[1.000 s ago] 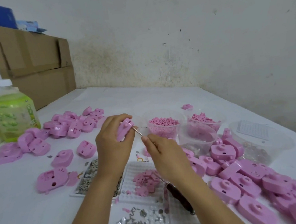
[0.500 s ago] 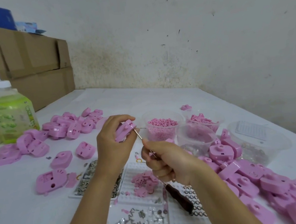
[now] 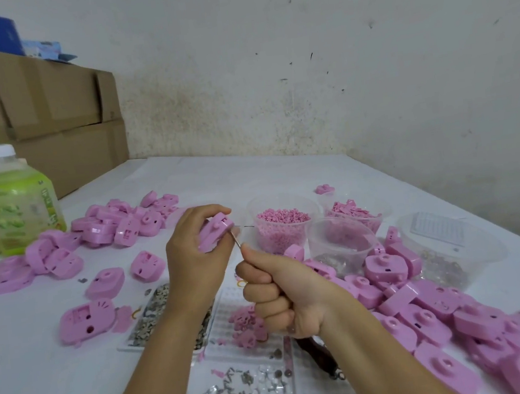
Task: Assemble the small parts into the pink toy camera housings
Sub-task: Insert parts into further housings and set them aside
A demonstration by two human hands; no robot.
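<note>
My left hand [image 3: 194, 255] grips a pink toy camera housing [image 3: 216, 233] above the table, fingers curled over its top. My right hand [image 3: 281, 291] is clenched in a fist round a thin metal tool [image 3: 235, 238] whose dark handle [image 3: 317, 354] sticks out below the wrist. The tool's tip touches the lower right edge of the held housing. A white grid tray [image 3: 229, 344] under my hands carries small pink parts [image 3: 245, 325].
Piles of pink housings lie at the left [image 3: 120, 224] and right [image 3: 441, 315]. Clear cups hold pink pellets [image 3: 282, 226] and pink bits [image 3: 353, 211]. Small metal parts [image 3: 234, 392] lie near the front. A green bottle [image 3: 17, 203] and cardboard boxes [image 3: 52, 122] stand at the left.
My right hand has changed from a fingertip pinch on the tool's shaft to a full fist grip and dropped slightly. The left hand keeps the housing in place.
</note>
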